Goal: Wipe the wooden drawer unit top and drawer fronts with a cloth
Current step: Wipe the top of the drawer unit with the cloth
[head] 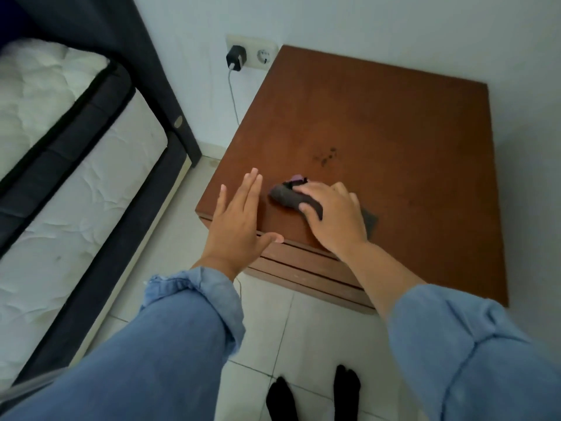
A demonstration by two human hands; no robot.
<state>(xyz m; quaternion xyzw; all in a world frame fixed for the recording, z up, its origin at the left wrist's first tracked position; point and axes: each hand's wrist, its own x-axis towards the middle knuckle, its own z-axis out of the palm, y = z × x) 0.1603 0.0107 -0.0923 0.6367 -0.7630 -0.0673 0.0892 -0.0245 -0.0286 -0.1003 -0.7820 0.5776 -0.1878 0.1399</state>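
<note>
The right hand [332, 215] lies palm down on a dark cloth [287, 197], its fingers [306, 189] curled over the bunched fabric and the thumb hooked against its near side, so the hand grips the cloth and presses it to the wood. One end of the cloth pokes out to the left of the fingers as a rolled lump with a bit of lilac showing at the top; a flat corner sticks out from under the heel of the hand on the right.

The left hand [239, 220] is spread flat, fingers straight and close together, thumb held out to the side. It holds nothing. It sits over the front left corner of the unit [394, 132], just left of the cloth and apart from it; whether the palm touches the wood cannot be told.

The unit is reddish-brown wood with a wide square top standing in a corner against the wall. The cloth is near the front edge of the top, left of centre. Some dark specks [326, 156] lie on the top just beyond the cloth. Below the front edge, the drawer fronts [303, 268] show as stacked wooden bands with dark gaps between.

Both arms wear rolled blue sleeves [197, 302]. A charger [236, 57] is plugged into a wall socket left of the unit, and a bed [76, 162] stands further left on the tiled floor [303, 329].
</note>
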